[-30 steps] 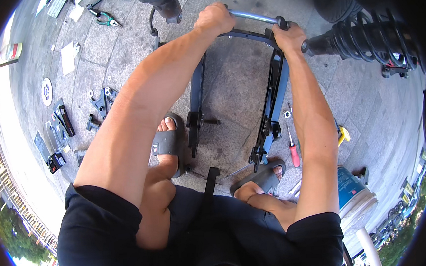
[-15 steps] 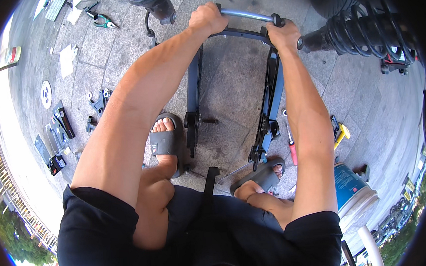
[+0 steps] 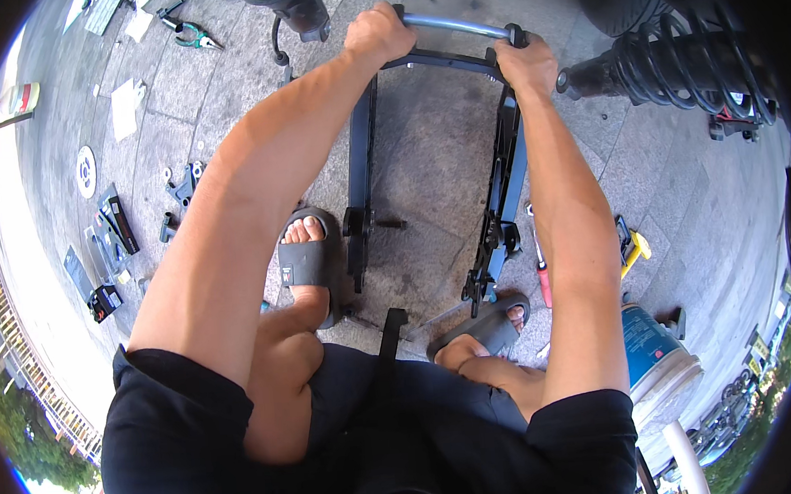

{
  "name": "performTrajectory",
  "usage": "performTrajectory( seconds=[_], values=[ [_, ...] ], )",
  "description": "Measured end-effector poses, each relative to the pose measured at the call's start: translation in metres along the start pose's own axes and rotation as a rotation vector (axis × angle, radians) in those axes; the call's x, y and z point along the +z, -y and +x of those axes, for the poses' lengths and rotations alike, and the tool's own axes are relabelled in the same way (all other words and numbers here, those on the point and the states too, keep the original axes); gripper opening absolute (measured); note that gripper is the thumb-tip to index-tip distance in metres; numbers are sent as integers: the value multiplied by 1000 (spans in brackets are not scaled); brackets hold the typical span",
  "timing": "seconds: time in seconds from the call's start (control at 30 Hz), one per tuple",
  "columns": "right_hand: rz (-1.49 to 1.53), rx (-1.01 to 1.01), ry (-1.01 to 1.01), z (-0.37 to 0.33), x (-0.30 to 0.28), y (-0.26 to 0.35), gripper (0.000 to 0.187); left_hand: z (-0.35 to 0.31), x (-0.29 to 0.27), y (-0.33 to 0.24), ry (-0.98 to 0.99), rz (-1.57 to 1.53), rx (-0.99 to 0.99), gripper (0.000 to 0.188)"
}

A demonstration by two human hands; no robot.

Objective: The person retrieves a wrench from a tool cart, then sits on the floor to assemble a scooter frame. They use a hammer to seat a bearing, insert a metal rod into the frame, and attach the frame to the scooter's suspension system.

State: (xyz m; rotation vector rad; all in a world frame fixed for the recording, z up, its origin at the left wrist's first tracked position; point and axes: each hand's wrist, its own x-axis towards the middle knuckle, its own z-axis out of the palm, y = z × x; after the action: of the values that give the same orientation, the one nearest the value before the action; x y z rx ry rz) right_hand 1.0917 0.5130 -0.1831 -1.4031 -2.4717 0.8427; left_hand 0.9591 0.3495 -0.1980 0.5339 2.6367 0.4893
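Head view, looking straight down past both bare forearms: the left hand [image 3: 381, 32] is curled tight around the left end of a silvery round bar [image 3: 454, 26] at about 12 o'clock, knuckles up. The right hand [image 3: 526, 60] is wrapped shut over the bar's right end, where a black knob caps it, near 1 o'clock.

That bar crosses the top of a dark metal frame [image 3: 360, 159], which lies on the paved ground [image 3: 436, 172] between the person's feet and stretches from the hands back toward 6 o'clock. It has two long black rails, roughly parallel, joined by a dark cross-member just under the bar. The left rail carries a short peg sticking out sideways low down; the right rail ends in a cluster of brackets and linkages. The paint looks dull and scuffed.

A left foot in a grey slide sandal [image 3: 308, 261] sits just beside the left rail at 8 o'clock; the other sandal [image 3: 484, 325] is by the right rail's lower end. A red-handled screwdriver [image 3: 542, 279] lies just right of that rail. At 2 o'clock lies a black coil spring [image 3: 674, 67] on its strut. Green-handled pliers [image 3: 191, 35] rest at 11 o'clock, and a blue-and-white bucket [image 3: 656, 358] stands at 4 o'clock.
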Motion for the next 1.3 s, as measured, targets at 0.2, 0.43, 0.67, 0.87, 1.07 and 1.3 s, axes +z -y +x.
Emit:
performTrajectory(
  seconds=[0.2, 0.43, 0.67, 0.87, 1.07, 1.3],
  values=[
    [-6, -44, -20, -3, 0, 0, 37, -4, -5, 7, -41, -90, -82, 54],
    [13, -51, -1, 2, 2, -3, 38, -8, 3, 1, -113, -170, -139, 50],
    [150, -37, 30, 15, 6, -21, 40, -4, 5, 5, -131, -217, -116, 49],
    [424, 0, 240, 27, 4, -41, 30, -2, 0, 15, -69, -330, -46, 48],
    [292, -175, 174, 11, 7, -38, 35, -2, 0, 17, -34, -364, -78, 49],
    [210, -132, 108, 9, 7, -33, 40, 3, 11, 34, 11, -622, 10, 59]
  ],
)
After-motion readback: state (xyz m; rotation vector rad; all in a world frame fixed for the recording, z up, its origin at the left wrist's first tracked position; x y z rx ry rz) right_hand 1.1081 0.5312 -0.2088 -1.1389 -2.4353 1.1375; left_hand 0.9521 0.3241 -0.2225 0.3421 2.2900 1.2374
